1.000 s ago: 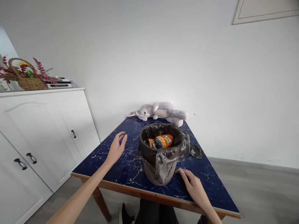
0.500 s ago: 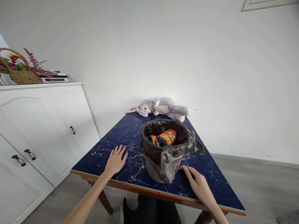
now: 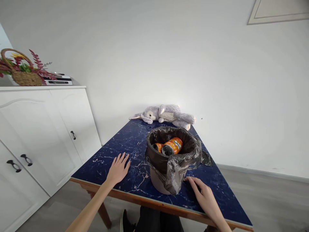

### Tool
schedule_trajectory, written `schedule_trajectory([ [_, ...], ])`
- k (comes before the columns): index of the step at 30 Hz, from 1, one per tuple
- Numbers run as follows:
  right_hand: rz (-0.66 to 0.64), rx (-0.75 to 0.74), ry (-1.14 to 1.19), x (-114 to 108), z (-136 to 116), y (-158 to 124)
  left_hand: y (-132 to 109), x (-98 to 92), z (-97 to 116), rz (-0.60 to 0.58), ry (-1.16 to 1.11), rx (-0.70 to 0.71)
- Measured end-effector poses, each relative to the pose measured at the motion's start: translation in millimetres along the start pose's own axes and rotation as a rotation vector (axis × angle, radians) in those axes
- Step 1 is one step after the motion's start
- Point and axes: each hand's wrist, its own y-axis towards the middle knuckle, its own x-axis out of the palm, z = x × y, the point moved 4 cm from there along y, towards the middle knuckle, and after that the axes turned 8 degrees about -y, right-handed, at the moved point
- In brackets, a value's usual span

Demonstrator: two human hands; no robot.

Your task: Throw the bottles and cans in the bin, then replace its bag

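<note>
My left hand point(image 3: 119, 169) lies flat on the dark blue marbled table point(image 3: 137, 137), palm down with its fingers spread and nothing in it. On the other side, my right hand point(image 3: 205, 197) rests on the tabletop with its fingers stretched toward the base of a bin point(image 3: 158, 182). Whether the fingertips touch the bin or the bag is hard to tell. A black plastic bag point(image 3: 159, 162) lines the bin and folds over its rim, hanging loosely at the front. Inside lie an orange drink can point(image 3: 175, 145) and a second orange can point(image 3: 159, 146) beside it.
A grey plush rabbit point(image 3: 166, 113) lies on its side at the table's far edge, by the wall. Left of the table stands a white cabinet point(image 3: 65, 119) with a wicker basket point(image 3: 26, 78) of artificial flowers on top.
My view has tilted slightly upward, so the table and bin appear lower. Both hands keep their places on the table, and the cans lie as before.
</note>
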Motion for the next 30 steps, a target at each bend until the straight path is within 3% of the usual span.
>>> schedule_trajectory([
  [19, 0.000, 0.000, 0.075, -1.3, -7.3, 1.9, -5.9, -3.8, 5.3, -0.005, 0.081, 0.029],
  [25, -0.070, 0.016, 0.342, -9.1, -19.8, 11.3, -25.2, -12.4, 30.5, -0.099, -0.029, 0.075],
  [30, -0.160, 0.098, 0.618, -28.8, -42.3, 28.1, -30.2, -43.6, 74.7, -0.214, -0.464, 0.094],
])
